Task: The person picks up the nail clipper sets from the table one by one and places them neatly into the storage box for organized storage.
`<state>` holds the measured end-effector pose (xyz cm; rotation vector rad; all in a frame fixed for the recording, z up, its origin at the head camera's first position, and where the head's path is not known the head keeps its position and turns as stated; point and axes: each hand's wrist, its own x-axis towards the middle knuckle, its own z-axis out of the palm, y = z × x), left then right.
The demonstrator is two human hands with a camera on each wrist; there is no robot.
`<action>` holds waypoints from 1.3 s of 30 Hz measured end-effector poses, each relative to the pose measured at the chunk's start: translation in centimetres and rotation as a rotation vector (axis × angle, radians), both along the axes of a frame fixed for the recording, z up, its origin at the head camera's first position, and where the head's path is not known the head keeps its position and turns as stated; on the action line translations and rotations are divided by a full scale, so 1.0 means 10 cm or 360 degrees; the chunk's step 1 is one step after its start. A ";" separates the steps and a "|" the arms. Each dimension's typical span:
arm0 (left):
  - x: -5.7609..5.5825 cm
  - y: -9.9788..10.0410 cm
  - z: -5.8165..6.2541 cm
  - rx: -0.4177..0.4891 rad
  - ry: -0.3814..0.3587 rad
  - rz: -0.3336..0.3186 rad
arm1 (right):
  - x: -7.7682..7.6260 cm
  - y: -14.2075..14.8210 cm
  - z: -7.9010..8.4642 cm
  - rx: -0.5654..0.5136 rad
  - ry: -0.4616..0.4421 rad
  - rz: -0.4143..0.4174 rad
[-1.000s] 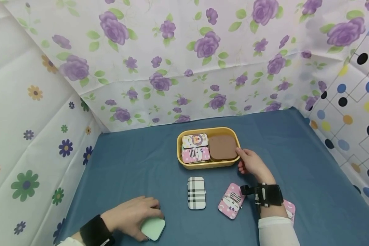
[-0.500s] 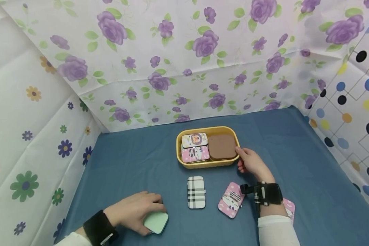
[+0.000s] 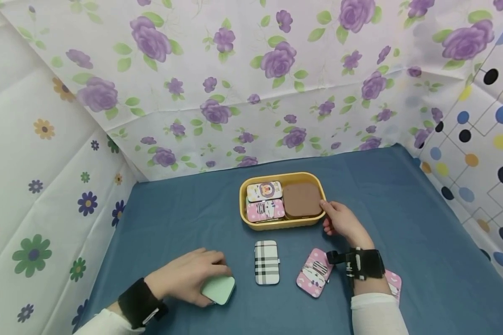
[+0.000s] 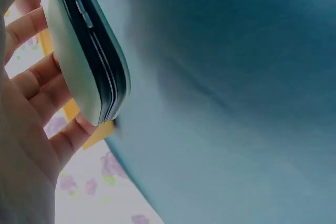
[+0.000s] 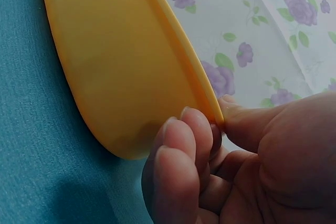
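My left hand [image 3: 194, 277] grips a mint-green hinged case [image 3: 220, 289] at the near left, fingers along one side and thumb on the other. In the left wrist view the closed case [image 4: 76, 51] shows a metal hinge and dark inner edges, tilted close over the blue cloth. My right hand [image 3: 343, 224] pinches the right rim of a yellow plastic bin [image 3: 282, 226], thumb over the edge and fingers curled outside. Inside the bin lie a lion-print case [image 3: 265, 191], a pink cat-print case [image 3: 266, 211] and a brown case [image 3: 302, 200].
On the blue cloth [image 3: 180, 209] lie a black-and-white plaid case [image 3: 267, 262] and a pink cat-print case [image 3: 314, 273]. Another pink case [image 3: 394, 284] is partly hidden behind the right forearm. Floral sheets [image 3: 218, 83] enclose the back and sides.
My left hand has moved forward and to the right with the mint-green case. The right hand keeps its pinch on the bin's rim, and the bin stays in place.
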<state>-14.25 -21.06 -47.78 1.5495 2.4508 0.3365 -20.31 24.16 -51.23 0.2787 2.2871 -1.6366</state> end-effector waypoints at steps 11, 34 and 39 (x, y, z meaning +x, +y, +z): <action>-0.15 0.14 0.16 0.0129 0.0194 0.0028 | 0.00 0.00 0.00 -0.0003 -0.0021 -0.0004; -0.48 0.67 0.22 0.0547 0.0392 0.0480 | 0.01 0.00 0.00 0.0026 -0.0007 0.0007; -0.59 0.84 0.21 0.0687 0.0411 0.0593 | 0.01 -0.02 0.02 0.0023 -0.0002 0.0002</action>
